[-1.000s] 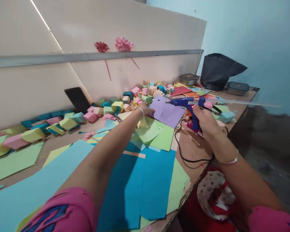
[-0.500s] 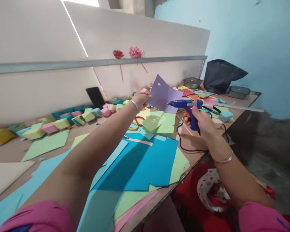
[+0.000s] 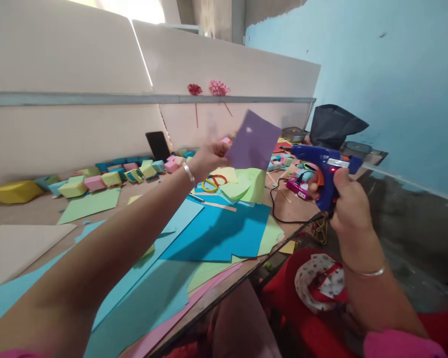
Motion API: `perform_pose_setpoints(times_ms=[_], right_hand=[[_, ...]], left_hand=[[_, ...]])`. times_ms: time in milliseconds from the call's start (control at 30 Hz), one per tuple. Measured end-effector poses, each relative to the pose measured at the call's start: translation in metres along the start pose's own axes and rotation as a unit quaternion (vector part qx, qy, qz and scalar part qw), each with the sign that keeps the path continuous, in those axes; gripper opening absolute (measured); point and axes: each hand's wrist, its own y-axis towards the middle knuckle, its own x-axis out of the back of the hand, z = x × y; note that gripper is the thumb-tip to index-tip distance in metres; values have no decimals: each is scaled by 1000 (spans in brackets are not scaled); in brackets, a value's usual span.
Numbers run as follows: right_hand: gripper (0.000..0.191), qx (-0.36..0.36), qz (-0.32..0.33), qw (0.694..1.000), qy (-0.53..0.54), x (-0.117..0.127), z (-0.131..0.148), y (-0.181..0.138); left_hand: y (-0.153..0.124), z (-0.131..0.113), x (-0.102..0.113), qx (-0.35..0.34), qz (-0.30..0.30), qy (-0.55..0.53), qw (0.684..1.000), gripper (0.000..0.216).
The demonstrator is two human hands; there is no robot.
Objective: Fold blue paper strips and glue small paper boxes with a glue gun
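My left hand point(image 3: 209, 156) is stretched out over the table and pinches a purple sheet of paper point(image 3: 254, 140), held up in the air and tilted. My right hand point(image 3: 345, 199) grips the handle of a blue glue gun point(image 3: 321, 161), its nozzle pointing left toward the purple sheet with a gap between them. A red light glows on the gun. A clear glue stick point(image 3: 406, 181) juts out of its back to the right. The gun's black cord point(image 3: 280, 211) trails over the table edge.
Blue, green and pink paper sheets point(image 3: 224, 231) cover the table. Folded paper cubes point(image 3: 97, 181) line the back wall beside a black phone point(image 3: 159, 145). Scissors with yellow and red handles point(image 3: 211, 184), a pink gun stand point(image 3: 298, 188), lidded tins and a black bag point(image 3: 334, 127) lie farther right.
My left hand picked the purple sheet off the table and lifted it into the air. My right hand moved the glue gun right and up, off the table edge.
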Motion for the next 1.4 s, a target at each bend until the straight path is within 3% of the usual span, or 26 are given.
perform_pose_setpoints(times_ms=[67, 133, 200, 233, 300, 433, 533, 600, 667, 800, 900, 967, 1067, 1200, 1300, 1400], right_hand=[[42, 21, -27, 999, 25, 5, 5, -9], [44, 34, -39, 997, 52, 11, 9, -18], [46, 17, -33, 997, 71, 15, 8, -29], [46, -6, -24, 997, 75, 16, 5, -35], [45, -73, -4, 995, 73, 16, -5, -49], [41, -170, 6, 985, 35, 8, -37, -84], [42, -218, 18, 976, 18, 3, -55, -109], [43, -227, 19, 974, 19, 2, -60, -119], [44, -206, 6, 978, 26, 4, -58, -122], [50, -91, -70, 992, 59, 17, -48, -115], [31, -32, -156, 987, -32, 28, -40, -110], [20, -12, -194, 968, -161, 31, -36, -107], [20, 29, -167, 939, -300, 24, -31, -99], [23, 74, -136, 930, -334, 6, -36, -73], [25, 129, -180, 896, -384, 4, -45, -51], [31, 141, -243, 863, -420, 14, -54, -34]], left_hand=[[-26, 2, -9, -95, 64, 175, 978, 9], [-53, 6, -17, -181, 136, 322, 919, 17], [-77, 12, -25, -224, 158, 419, 865, 25], [-87, 15, -27, -228, 159, 439, 855, 25], [-102, 22, -30, -206, 149, 438, 862, 26], [-115, 40, -31, -126, 77, 336, 930, 20], [-116, 48, -31, -21, 54, 211, 976, 11], [-116, 49, -33, 53, 56, 126, 989, 9], [-115, 46, -35, 101, 60, 62, 991, 11], [-110, 37, -36, 131, 51, 15, 990, 18], [-107, 31, -37, 141, 44, -2, 989, 21], [-105, 26, -41, 133, 44, -3, 990, 22], [-100, 15, -51, 109, 45, 9, 993, 22], [-91, -8, -65, 68, 26, 7, 997, 17], [-84, -22, -69, 58, 25, -3, 998, 15], [-79, -17, -68, 27, 28, -27, 999, 31]])
